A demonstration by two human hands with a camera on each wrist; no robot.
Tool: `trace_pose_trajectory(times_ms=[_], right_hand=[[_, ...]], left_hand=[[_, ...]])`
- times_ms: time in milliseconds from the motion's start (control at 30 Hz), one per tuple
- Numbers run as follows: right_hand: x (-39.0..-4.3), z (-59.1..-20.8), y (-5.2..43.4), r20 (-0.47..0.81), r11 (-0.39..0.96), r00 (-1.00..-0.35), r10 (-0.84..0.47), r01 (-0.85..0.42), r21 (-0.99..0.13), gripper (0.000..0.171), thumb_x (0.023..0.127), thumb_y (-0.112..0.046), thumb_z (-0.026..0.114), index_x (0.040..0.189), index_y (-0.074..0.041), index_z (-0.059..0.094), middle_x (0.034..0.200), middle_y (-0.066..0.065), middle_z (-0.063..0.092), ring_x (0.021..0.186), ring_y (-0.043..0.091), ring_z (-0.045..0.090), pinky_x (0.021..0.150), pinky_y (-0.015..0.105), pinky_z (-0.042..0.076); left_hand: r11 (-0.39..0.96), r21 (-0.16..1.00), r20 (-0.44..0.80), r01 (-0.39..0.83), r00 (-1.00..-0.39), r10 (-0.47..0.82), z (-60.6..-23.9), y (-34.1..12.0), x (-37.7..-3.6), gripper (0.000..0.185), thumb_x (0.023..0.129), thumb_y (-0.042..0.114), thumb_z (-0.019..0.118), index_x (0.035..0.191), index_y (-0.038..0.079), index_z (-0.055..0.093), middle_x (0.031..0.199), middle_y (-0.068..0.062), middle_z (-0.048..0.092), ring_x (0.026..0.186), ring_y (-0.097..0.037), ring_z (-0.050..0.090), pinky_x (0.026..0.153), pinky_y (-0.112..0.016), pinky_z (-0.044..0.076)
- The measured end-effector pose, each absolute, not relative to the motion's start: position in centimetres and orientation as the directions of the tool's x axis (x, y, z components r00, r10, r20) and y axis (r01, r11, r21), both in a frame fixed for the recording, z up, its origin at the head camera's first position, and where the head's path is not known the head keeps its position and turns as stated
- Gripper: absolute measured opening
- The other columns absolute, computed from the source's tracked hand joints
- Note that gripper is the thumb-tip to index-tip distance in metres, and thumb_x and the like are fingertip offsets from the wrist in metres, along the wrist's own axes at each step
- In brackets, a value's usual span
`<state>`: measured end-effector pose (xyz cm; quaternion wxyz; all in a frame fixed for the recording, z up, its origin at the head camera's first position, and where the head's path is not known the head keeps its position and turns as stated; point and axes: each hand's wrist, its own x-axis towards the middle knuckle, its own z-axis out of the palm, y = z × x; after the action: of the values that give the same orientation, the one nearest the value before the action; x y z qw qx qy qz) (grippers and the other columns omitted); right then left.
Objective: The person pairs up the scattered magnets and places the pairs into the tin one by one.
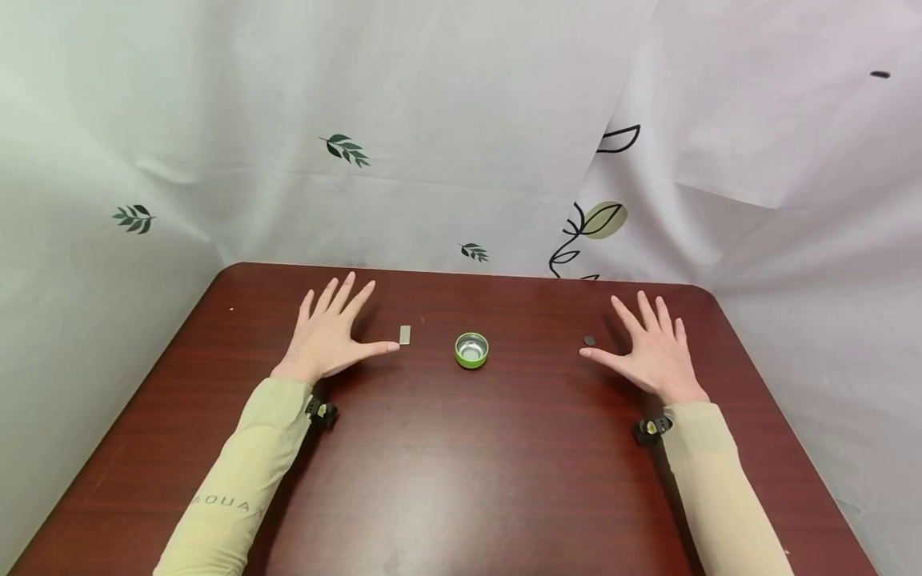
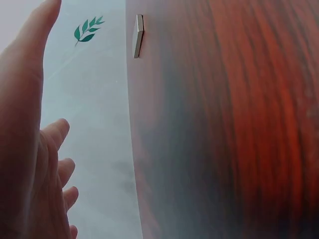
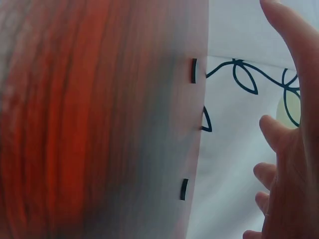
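My left hand [image 1: 324, 332] is held over the left of the table with its fingers spread and nothing in them. Its thumb tip overlaps the near edge of a small, pale, thin rectangular block [image 1: 405, 334], which shows side-on in the left wrist view [image 2: 138, 36]. Between the hands stands a small round green tin [image 1: 471, 350], its silvery inside facing up. On the right, my right hand [image 1: 657, 356] is also spread and holds nothing. Just beyond its thumb lies a small dark disc [image 1: 589, 341]. The right wrist view has two thin dark pieces, an upper one [image 3: 194, 70] and a lower one [image 3: 184, 189].
The dark red wooden table [image 1: 468, 480] has rounded far corners. White cloth [image 1: 446, 104] with printed leaves hangs behind it and along both sides. Each wrist carries a small black camera, on the left [image 1: 322, 411] and on the right [image 1: 651, 429].
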<state>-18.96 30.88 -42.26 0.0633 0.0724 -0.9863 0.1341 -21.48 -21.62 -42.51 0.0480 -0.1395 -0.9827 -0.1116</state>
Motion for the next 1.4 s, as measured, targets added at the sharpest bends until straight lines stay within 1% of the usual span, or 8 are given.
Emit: trace_pose_trajectory(times_ms=[167,400,633,767,1000,1100,1300,1400], right_hand=[[-18.8,-42.4,30.8,0.165,0.95,-0.977,-0.132,-0.172,-0.26,0.108,0.08,-0.08,0.064,0.163,-0.021,0.028,0.168,0.02,0.009,0.152,0.042,-0.001,0.116,0.066,0.001],[-18.4,-42.2,29.9,0.199,0.939,-0.969,-0.145,-0.198,-0.281,0.106,0.078,-0.078,0.068,0.159,-0.018,0.037,0.166,0.021,0.016,0.152,0.041,0.003,0.114,0.068,0.012],[-18.0,-41.8,28.8,0.246,0.912,-0.951,-0.188,-0.262,-0.316,0.101,0.08,-0.071,0.072,0.156,-0.012,0.04,0.165,0.022,0.019,0.15,0.045,0.012,0.114,0.067,0.015],[-17.9,-41.9,28.3,0.257,0.902,-0.943,-0.209,-0.287,-0.322,0.102,0.08,-0.069,0.074,0.156,-0.011,0.04,0.165,0.02,0.021,0.151,0.041,0.013,0.115,0.066,0.016],[-17.6,-42.2,27.5,0.266,0.895,-0.934,-0.24,-0.319,-0.311,0.107,0.079,-0.07,0.074,0.155,-0.004,0.039,0.164,0.018,0.026,0.152,0.035,0.015,0.116,0.06,0.018],[-17.3,-42.2,27.1,0.266,0.887,-0.93,-0.253,-0.333,-0.32,0.108,0.079,-0.071,0.073,0.156,-0.003,0.038,0.163,0.017,0.028,0.152,0.033,0.015,0.116,0.06,0.019],[-16.7,-41.9,26.3,0.258,0.869,-0.932,-0.255,-0.338,-0.36,0.106,0.08,-0.071,0.072,0.156,-0.005,0.039,0.163,0.013,0.029,0.153,0.029,0.015,0.113,0.065,0.023],[-16.3,-41.7,25.8,0.254,0.862,-0.932,-0.26,-0.343,-0.374,0.105,0.08,-0.072,0.072,0.156,-0.006,0.04,0.163,0.013,0.031,0.152,0.029,0.017,0.114,0.062,0.025]], left_hand=[[0.932,0.214,0.138,0.293,-0.953,0.268,-42.5,-21.6,-21.2,0.117,0.075,0.091,0.054,0.165,0.023,0.021,0.169,-0.013,0.01,0.153,-0.038,0.009,0.118,-0.06,-0.002],[0.932,0.216,0.142,0.292,-0.954,0.265,-42.4,-21.5,-21.0,0.121,0.072,0.093,0.054,0.164,0.021,0.024,0.168,-0.014,0.014,0.152,-0.038,0.012,0.118,-0.06,0.0],[0.927,0.234,0.138,0.292,-0.954,0.266,-42.2,-21.7,-20.3,0.119,0.073,0.092,0.055,0.164,0.02,0.025,0.168,-0.014,0.013,0.152,-0.036,0.012,0.118,-0.059,-0.001],[0.925,0.244,0.151,0.292,-0.953,0.262,-42.3,-22.0,-19.9,0.119,0.074,0.09,0.056,0.163,0.019,0.026,0.168,-0.014,0.015,0.152,-0.036,0.014,0.118,-0.058,0.001],[0.913,0.26,0.19,0.313,-0.944,0.269,-42.5,-22.5,-19.0,0.119,0.075,0.087,0.061,0.162,0.013,0.029,0.166,-0.016,0.02,0.15,-0.037,0.019,0.118,-0.057,0.006],[0.912,0.263,0.198,0.315,-0.943,0.268,-42.7,-22.6,-18.8,0.119,0.074,0.087,0.061,0.161,0.012,0.031,0.166,-0.015,0.021,0.15,-0.036,0.02,0.119,-0.055,0.007],[0.901,0.295,0.216,0.319,-0.941,0.262,-42.7,-22.9,-18.4,0.117,0.075,0.085,0.064,0.158,0.008,0.036,0.164,-0.017,0.024,0.15,-0.037,0.021,0.12,-0.053,0.009],[0.894,0.317,0.209,0.318,-0.942,0.261,-42.7,-23.1,-18.0,0.116,0.076,0.083,0.065,0.158,0.006,0.036,0.163,-0.019,0.025,0.149,-0.038,0.021,0.12,-0.052,0.009]])
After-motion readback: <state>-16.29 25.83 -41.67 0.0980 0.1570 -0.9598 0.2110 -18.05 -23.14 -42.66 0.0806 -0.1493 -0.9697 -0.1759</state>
